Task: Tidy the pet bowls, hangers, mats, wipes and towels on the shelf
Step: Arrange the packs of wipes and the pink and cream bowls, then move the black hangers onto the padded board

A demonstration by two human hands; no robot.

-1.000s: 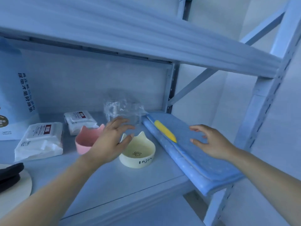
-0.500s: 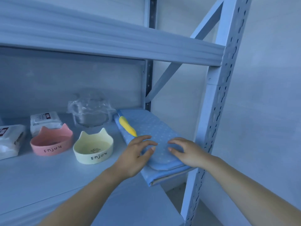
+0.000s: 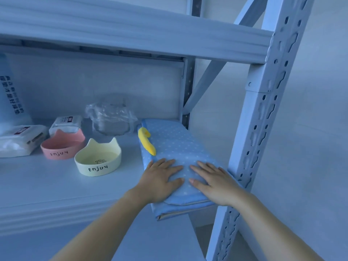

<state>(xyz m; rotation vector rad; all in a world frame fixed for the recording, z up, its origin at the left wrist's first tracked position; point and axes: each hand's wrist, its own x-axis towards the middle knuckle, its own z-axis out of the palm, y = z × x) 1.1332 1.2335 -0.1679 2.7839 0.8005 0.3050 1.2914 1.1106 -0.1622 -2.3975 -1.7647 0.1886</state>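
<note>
A folded blue dotted mat (image 3: 177, 144) with a yellow patch (image 3: 146, 142) lies at the right end of the shelf (image 3: 47, 187), its near end hanging over the front edge. My left hand (image 3: 160, 179) and my right hand (image 3: 212, 181) lie flat side by side on the mat's near end, fingers straight. Left of the mat stand a cream cat-ear bowl (image 3: 98, 159) and a pink cat-ear bowl (image 3: 62, 146), both marked "Enjoy". Two white wipes packs (image 3: 20, 138) (image 3: 66, 122) lie behind them.
A crinkled clear plastic bag (image 3: 111, 117) sits at the back of the shelf. A tall printed bag (image 3: 11, 98) stands at the far left. The grey perforated upright post (image 3: 259, 129) rises just right of the mat, and another shelf board (image 3: 131, 32) hangs overhead.
My left hand left the bowls and came onto the mat beside my right hand. Both hands have flattened on its near end, and the mat now lies straighter along the shelf's right side.
</note>
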